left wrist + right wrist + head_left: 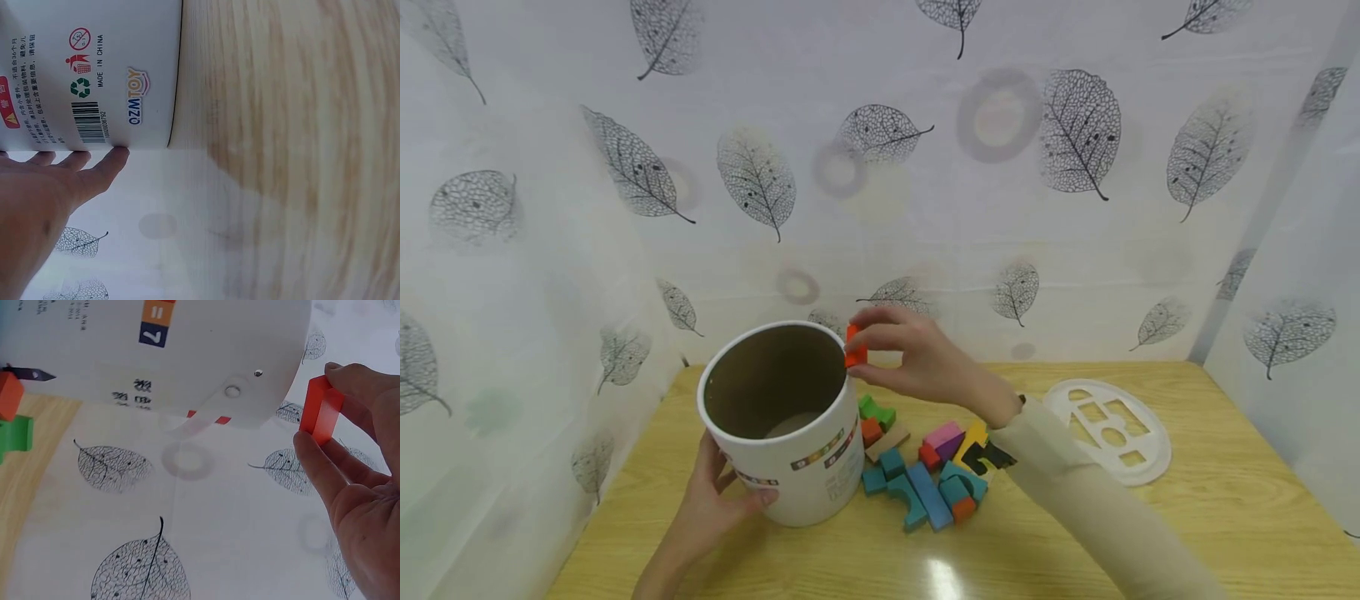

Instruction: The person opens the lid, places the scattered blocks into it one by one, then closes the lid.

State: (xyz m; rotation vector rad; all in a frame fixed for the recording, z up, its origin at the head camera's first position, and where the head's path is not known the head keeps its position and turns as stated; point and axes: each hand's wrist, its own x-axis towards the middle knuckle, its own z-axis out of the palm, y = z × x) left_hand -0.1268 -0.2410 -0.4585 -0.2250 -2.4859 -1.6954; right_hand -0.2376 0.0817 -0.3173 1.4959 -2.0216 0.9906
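Note:
My right hand (910,354) pinches a small red block (855,347) between thumb and fingertips. In the head view the block overlaps the right rim of a white cylindrical bucket (805,505). The right wrist view has the red block (322,411) upright in the fingertips, just beyond the bucket's mouth end. Standing upright on the table, the bucket has a dark inside, and part of its floor shows. My left hand (715,496) rests against its lower left side, thumb in front. In the left wrist view, spread fingertips touch the printed wall (147,50).
Several coloured wooden blocks lie piled right of the bucket, among them a blue plank (929,497), a teal arch (910,502) and a green block (877,411). A white disc with cut-out shapes (1156,446) lies farther right. A leaf-patterned curtain (880,233) encloses the wooden table (1060,550).

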